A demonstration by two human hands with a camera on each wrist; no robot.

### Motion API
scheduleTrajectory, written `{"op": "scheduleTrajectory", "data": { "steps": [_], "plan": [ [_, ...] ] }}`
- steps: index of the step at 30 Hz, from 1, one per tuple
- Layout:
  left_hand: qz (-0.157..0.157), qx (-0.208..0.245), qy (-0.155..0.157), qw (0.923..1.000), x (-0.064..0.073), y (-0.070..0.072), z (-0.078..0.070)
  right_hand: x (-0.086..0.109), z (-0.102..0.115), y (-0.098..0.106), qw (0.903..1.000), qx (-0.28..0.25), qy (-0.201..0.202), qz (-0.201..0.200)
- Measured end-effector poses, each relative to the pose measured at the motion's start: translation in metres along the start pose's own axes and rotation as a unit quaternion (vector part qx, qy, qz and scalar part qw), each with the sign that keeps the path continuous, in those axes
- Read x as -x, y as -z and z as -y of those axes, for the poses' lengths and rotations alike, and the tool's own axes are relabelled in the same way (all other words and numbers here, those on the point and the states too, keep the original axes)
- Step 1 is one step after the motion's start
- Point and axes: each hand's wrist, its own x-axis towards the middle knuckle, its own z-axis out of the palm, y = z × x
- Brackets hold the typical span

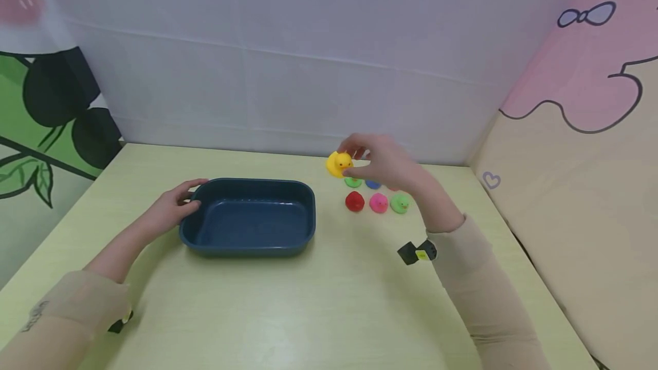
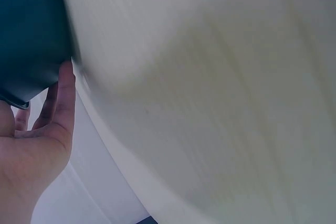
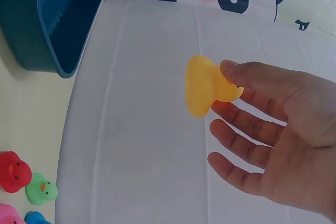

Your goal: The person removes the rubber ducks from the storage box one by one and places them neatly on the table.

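My right hand (image 1: pixel 385 159) pinches a yellow rubber duck (image 1: pixel 336 165) between thumb and fingers, raised above the table near the back wall. In the right wrist view the thumb lies on the head of the duck (image 3: pixel 199 85), and the other fingers spread below it. At the left, my left hand (image 1: pixel 163 211) grips the left end of a dark blue rectangular dish (image 1: pixel 247 224), thumb over the rim and fingers along the outside. Seen from the left wrist, fingers (image 2: pixel 64 103) press against the outer wall of the dish (image 2: pixel 31 30).
Small rubber ducks stand in rows right of the dish: red (image 1: pixel 354 201), pink (image 1: pixel 378 203) and green (image 1: pixel 400 204) in front, another green (image 1: pixel 353 182) and a blue (image 1: pixel 373 185) behind, partly hidden by the right hand. A white cloth wall (image 1: pixel 288 101) borders the table's back.
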Motion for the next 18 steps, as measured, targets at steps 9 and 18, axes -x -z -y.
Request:
{"op": "scheduleTrajectory", "data": {
  "steps": [9,18],
  "plan": [
    [0.000,0.005,-0.001,1.0000,0.001,0.001,-0.001,0.023,-0.021,0.017,0.9993,0.005,-0.018,-0.033],
    [0.001,0.003,0.001,1.0000,0.001,0.001,0.000,0.044,-0.046,0.027,0.9971,-0.012,-0.029,-0.069]
  ]
}}
